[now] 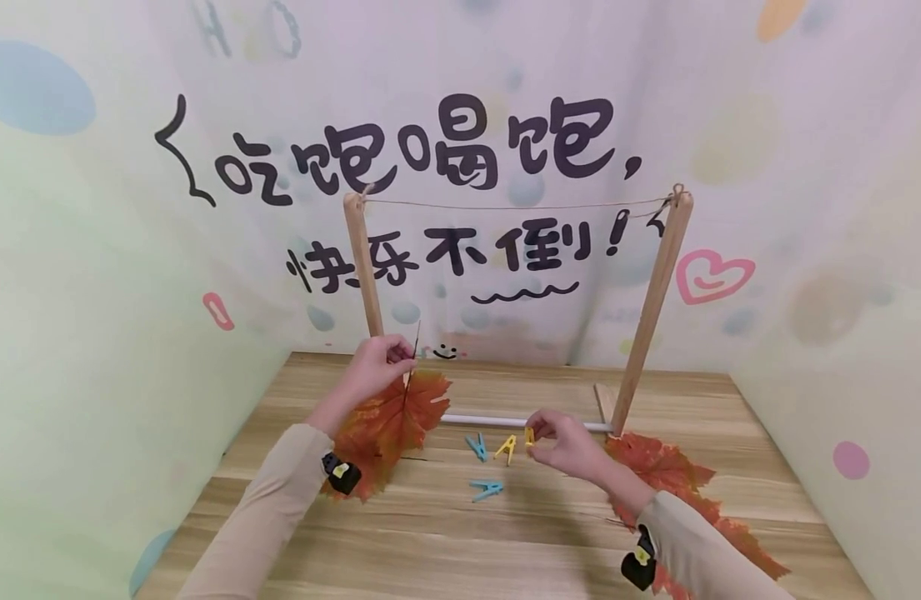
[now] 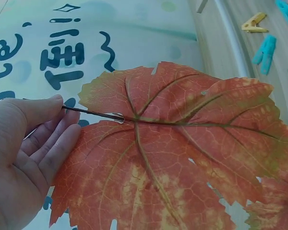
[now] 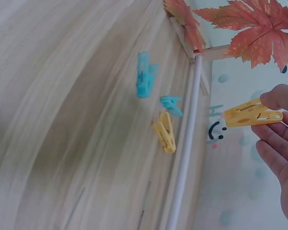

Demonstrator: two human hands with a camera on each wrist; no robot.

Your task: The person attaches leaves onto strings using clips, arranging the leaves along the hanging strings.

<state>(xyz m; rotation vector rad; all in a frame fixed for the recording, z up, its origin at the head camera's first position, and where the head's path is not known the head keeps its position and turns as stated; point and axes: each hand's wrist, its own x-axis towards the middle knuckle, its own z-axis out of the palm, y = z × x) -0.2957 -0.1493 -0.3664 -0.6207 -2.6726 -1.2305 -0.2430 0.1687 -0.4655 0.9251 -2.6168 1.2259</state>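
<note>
The left hand (image 1: 377, 365) pinches the thin dark stem of a broad orange-red artificial leaf (image 2: 158, 129) between thumb and fingers, the stem end pointing up and the blade hanging below. The right hand (image 1: 565, 443) grips a yellow plastic clothespin (image 3: 236, 116) by one end, its other end projecting freely past the fingertips. The hands are well apart, and open room lies between the held leaf and the held clothespin.

In that gap, a second yellow clothespin (image 3: 169, 143) and two light-blue plastic clothespins (image 3: 143, 87) rest on the wood-grained desk (image 1: 445, 550). The leaf's edges are jagged and lobed, its face mottled with green and crossed by raised dark veins; another orange-red leaf (image 2: 278, 199) lies partly beneath it. More orange-red leaves (image 1: 658, 467) spread beside the right forearm, along the right side of the desk.

Behind the hands, a smooth white rod (image 1: 490, 420) runs low between two flat, round-topped wooden posts (image 1: 655, 308). A thin brown string (image 1: 505, 207), knotted at both tops, sags slightly above open space. Past the desk's far edge hangs a pale backdrop (image 1: 422, 50) printed with black characters and coloured spots.
</note>
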